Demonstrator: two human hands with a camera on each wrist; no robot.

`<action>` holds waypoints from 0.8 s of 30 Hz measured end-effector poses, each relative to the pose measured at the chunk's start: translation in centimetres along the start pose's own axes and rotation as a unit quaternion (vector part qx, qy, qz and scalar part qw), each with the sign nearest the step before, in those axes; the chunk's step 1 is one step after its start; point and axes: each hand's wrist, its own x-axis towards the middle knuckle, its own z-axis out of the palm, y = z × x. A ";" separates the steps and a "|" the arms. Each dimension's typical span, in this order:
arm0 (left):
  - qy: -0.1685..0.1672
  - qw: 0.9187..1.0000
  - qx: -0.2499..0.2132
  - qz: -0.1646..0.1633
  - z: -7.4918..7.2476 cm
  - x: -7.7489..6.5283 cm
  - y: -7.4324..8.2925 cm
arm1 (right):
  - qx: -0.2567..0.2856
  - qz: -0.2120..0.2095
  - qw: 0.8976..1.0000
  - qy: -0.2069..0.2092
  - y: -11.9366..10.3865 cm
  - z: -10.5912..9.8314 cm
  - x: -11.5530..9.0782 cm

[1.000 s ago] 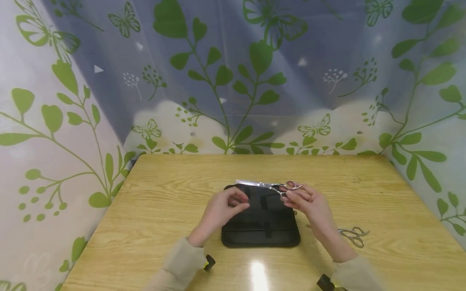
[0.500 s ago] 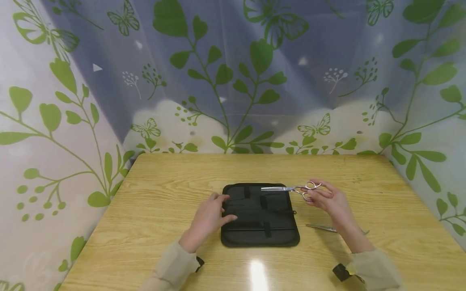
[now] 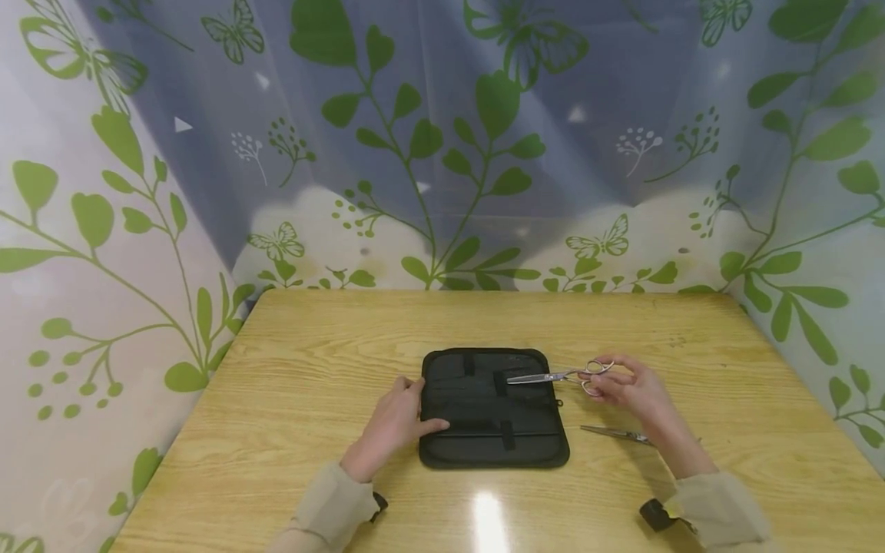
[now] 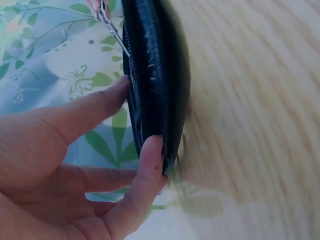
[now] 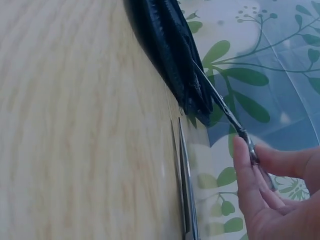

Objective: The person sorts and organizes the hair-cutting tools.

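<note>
A flat black case (image 3: 494,408) lies open in the middle of the wooden table (image 3: 311,361). My left hand (image 3: 401,418) rests on the case's left edge with straight fingers, thumb and fingers (image 4: 145,165) touching the case's side (image 4: 155,75). My right hand (image 3: 625,384) pinches the handles of silver scissors (image 3: 560,375), whose shut blades point left over the case's right part. In the right wrist view the scissors' blade (image 5: 220,107) reaches the case (image 5: 170,45).
A second pair of scissors (image 3: 615,434) lies on the table just right of the case, partly hidden by my right forearm; its blades (image 5: 184,185) show in the right wrist view. Leaf-patterned curtains (image 3: 442,153) wall the table on three sides.
My right hand carried the scissors right and down, from above the case's far edge to over its right part. My left hand dropped from mid-air onto the case's left edge.
</note>
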 end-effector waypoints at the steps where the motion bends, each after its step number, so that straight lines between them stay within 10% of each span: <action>1: -0.003 1.000 0.002 -0.001 0.0 0.0 0.0 | -0.004 0.000 1.000 -0.007 0.0 0.1 0.1; 24: -0.013 0.999 0.031 -0.031 0.4 0.4 0.3 | -0.094 -0.009 0.995 -0.019 0.4 1.4 1.1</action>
